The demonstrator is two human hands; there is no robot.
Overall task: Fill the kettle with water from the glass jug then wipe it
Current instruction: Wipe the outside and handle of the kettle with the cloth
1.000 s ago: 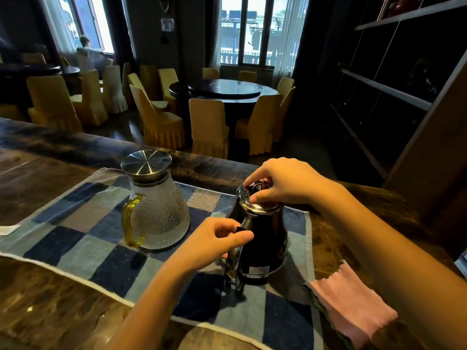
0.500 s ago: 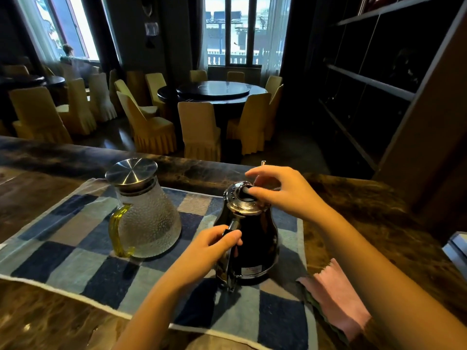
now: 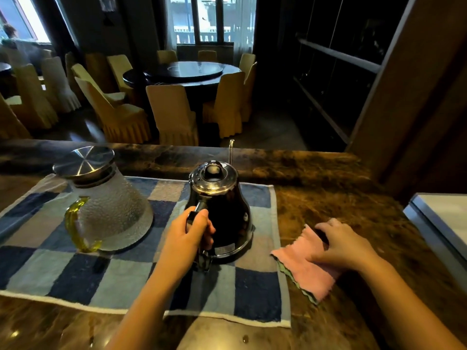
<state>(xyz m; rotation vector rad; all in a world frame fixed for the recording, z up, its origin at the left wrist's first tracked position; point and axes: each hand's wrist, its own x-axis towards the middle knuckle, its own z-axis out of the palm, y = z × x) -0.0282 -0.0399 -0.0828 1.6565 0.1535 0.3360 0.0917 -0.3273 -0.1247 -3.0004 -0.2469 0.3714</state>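
My right hand (image 3: 338, 243) has left the kettle's lid and now lies on the pink cloth (image 3: 303, 271), which sits on the brown stone counter (image 3: 328, 193) just off the right edge of the checked towel (image 3: 75, 274). The fingers are spread loosely over the cloth's far part. The hand is blurred, and I see nothing gathered in it. My left hand (image 3: 188, 237) has stayed where it was, its fingers wrapped round the kettle's handle on the near side.

The kettle (image 3: 227, 208), dark with a shiny lid (image 3: 213, 176) in place, stands upright on the right half of the towel. Its thin spout (image 3: 231, 151) rises behind it. The two hands are well apart, with the kettle's base between them.

To the left, on the same towel, the glass jug (image 3: 116, 210) stands with its steel lid (image 3: 83, 161) on and its yellow handle (image 3: 74, 228) turned toward me. It stands apart from the kettle.

Beyond the counter is a round dark table (image 3: 187, 72) ringed by yellow-covered chairs (image 3: 171, 112). There are dark shelves (image 3: 336, 56) at right and a bright window (image 3: 209, 18) at the back.
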